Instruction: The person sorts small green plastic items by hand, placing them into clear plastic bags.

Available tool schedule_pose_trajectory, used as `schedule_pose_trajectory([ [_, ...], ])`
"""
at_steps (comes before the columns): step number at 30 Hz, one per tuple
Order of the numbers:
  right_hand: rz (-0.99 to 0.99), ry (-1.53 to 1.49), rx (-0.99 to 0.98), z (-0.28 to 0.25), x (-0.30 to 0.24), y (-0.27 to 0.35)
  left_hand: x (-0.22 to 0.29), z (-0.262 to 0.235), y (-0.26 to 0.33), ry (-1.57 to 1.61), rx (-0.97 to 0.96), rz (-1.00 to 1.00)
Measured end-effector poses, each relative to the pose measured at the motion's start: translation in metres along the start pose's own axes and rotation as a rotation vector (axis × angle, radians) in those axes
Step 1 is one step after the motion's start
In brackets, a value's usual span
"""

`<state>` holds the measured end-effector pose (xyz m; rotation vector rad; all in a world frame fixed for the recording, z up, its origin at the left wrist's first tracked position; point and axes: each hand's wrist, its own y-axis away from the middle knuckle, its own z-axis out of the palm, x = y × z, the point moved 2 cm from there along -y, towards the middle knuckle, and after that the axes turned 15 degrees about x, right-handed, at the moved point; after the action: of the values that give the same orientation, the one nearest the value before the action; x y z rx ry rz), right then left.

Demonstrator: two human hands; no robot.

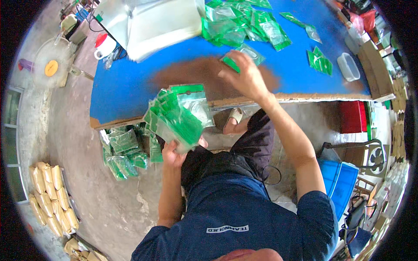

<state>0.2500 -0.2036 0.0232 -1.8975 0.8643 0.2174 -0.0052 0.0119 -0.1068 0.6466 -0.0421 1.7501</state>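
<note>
My left hand (pixel 173 155) grips a fanned stack of flat green-and-clear plastic packets (pixel 178 115) by its lower end, in front of the table's near edge. Over the blue table (pixel 126 87) reaches my right hand (pixel 247 77), thumb and fingers apart. Beneath its fingertips lies a single green-and-clear packet (pixel 254 54), partly covered by the hand; whether they touch is hard to make out. A loose pile of similar packets (pixel 244 24) spreads farther back, and a few packets (pixel 320 61) lie apart to the right.
Clear plastic sheets or bags (pixel 161 26) and a red-lidded white mug (pixel 104 45) stand at the back left. A white plastic tub (pixel 348 66) sits at the table's right end. More packets (pixel 126 150) lie below the left edge. A blue bin (pixel 337 180) stands right of me.
</note>
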Motion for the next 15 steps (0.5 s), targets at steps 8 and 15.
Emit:
schedule_pose_trajectory([
  [8,0.861,-0.707,-0.727,-0.008,-0.076,0.047,-0.005,0.048,0.007,0.056,-0.211,-0.055],
  [15,0.759,-0.514,-0.835,-0.058,-0.014,0.094,0.021,-0.036,0.008,0.326,-0.179,-0.173],
])
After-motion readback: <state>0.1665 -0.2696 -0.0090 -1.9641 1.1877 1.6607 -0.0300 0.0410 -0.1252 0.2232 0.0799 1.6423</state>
